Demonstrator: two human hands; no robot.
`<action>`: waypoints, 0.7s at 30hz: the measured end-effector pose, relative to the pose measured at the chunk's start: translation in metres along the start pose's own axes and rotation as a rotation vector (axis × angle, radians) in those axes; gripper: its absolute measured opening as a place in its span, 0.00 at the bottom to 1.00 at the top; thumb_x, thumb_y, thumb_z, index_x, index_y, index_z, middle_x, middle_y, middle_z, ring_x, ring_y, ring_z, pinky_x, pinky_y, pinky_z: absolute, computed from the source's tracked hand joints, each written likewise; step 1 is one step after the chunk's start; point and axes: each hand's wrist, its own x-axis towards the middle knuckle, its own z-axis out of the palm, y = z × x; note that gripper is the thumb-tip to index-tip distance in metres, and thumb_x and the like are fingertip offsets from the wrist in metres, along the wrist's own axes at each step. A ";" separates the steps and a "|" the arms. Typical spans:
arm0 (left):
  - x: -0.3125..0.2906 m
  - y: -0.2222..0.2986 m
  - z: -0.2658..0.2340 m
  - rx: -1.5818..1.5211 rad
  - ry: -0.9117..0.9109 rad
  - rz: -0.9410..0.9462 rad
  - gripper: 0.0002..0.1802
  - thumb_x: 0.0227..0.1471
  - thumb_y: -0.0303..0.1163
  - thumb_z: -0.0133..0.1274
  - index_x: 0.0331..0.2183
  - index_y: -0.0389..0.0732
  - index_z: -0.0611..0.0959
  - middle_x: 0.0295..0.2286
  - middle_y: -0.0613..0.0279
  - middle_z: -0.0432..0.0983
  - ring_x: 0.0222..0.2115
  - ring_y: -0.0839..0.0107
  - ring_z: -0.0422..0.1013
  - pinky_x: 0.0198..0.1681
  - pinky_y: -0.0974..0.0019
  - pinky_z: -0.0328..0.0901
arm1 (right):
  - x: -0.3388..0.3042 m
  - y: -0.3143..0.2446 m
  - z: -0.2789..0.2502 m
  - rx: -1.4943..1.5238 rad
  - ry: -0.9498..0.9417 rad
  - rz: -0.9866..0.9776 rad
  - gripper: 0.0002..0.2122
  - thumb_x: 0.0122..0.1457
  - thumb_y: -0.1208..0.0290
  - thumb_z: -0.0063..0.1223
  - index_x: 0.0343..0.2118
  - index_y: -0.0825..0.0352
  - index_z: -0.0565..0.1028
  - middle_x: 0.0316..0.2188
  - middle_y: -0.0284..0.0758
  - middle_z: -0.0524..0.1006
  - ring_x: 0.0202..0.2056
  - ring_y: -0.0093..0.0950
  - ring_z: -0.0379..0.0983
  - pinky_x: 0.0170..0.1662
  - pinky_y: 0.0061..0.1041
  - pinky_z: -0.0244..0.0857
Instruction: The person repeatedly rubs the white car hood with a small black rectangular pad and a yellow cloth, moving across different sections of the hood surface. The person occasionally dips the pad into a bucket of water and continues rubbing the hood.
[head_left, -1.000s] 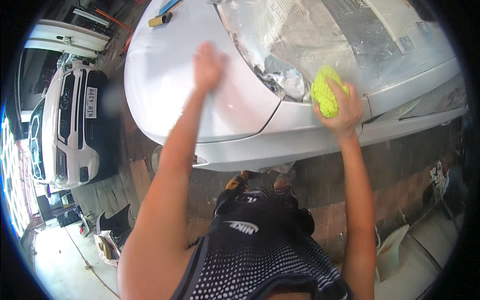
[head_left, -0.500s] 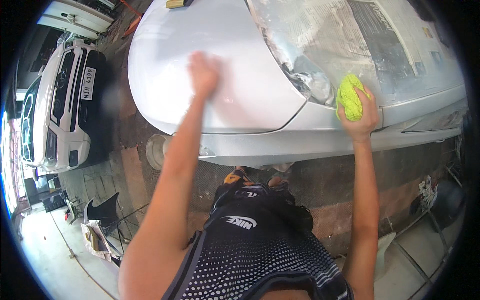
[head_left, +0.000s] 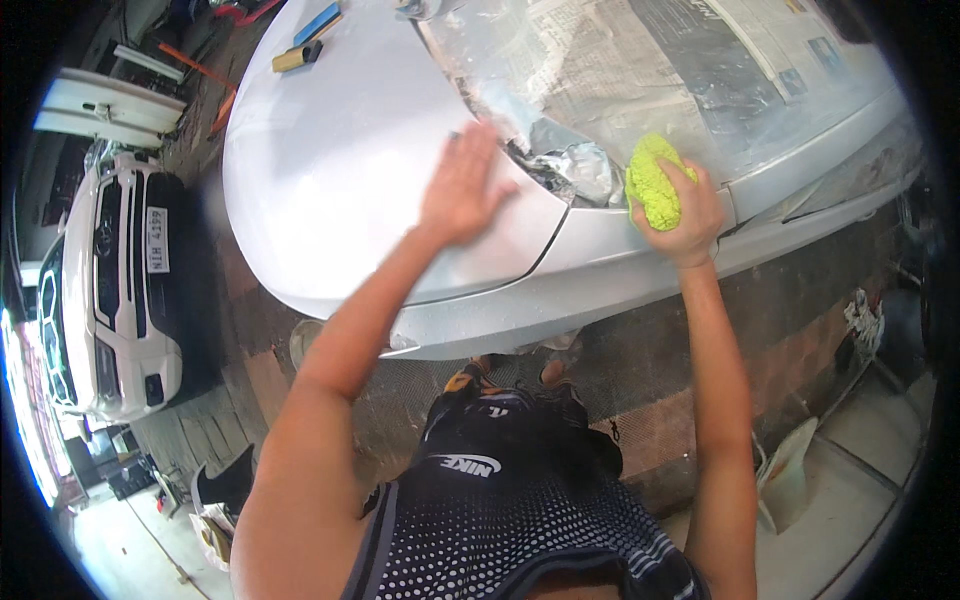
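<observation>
My left hand [head_left: 462,190] lies with fingers spread on or just over the smooth white body panel [head_left: 320,200] of a car, near the panel's right-hand seam; nothing is in it. In my right hand [head_left: 692,222] is a fuzzy yellow-green chenille wash sponge [head_left: 655,185], gripped from its right side. That sponge rests at the edge of the masked area, beside crumpled clear plastic [head_left: 588,168]. Dusty newspaper masking [head_left: 620,70] covers the car's glass beyond both hands.
A gold-coloured block [head_left: 297,56] and a blue block [head_left: 318,22] sit on the panel's far part. To the left stands a white pickup truck [head_left: 115,300]. Behind me on the floor are a black curved part [head_left: 228,485] and a pale panel piece [head_left: 788,480].
My left hand has slid right across the panel toward the seam. My right hand still grips the sponge at the masking's edge. The view has shifted, bringing the blue block into sight.
</observation>
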 end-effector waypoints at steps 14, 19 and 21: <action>0.032 -0.022 0.006 0.109 -0.038 -0.311 0.44 0.69 0.54 0.33 0.69 0.30 0.48 0.70 0.40 0.36 0.72 0.49 0.34 0.72 0.45 0.32 | -0.001 -0.008 0.001 0.046 0.013 0.029 0.26 0.40 0.63 0.71 0.47 0.59 0.81 0.42 0.42 0.78 0.38 0.41 0.78 0.39 0.35 0.72; 0.015 -0.024 0.002 0.068 0.002 -0.078 0.48 0.66 0.59 0.35 0.67 0.25 0.50 0.69 0.36 0.38 0.71 0.45 0.36 0.71 0.42 0.34 | 0.000 -0.006 0.006 0.021 0.041 0.018 0.28 0.40 0.62 0.71 0.49 0.57 0.80 0.42 0.40 0.77 0.37 0.39 0.78 0.38 0.35 0.73; 0.041 -0.063 -0.006 0.012 0.060 -0.387 0.44 0.67 0.53 0.40 0.68 0.29 0.49 0.70 0.38 0.38 0.71 0.47 0.36 0.72 0.44 0.34 | -0.002 -0.011 0.006 0.024 0.041 0.007 0.29 0.39 0.62 0.71 0.50 0.57 0.79 0.41 0.39 0.76 0.37 0.38 0.77 0.38 0.35 0.73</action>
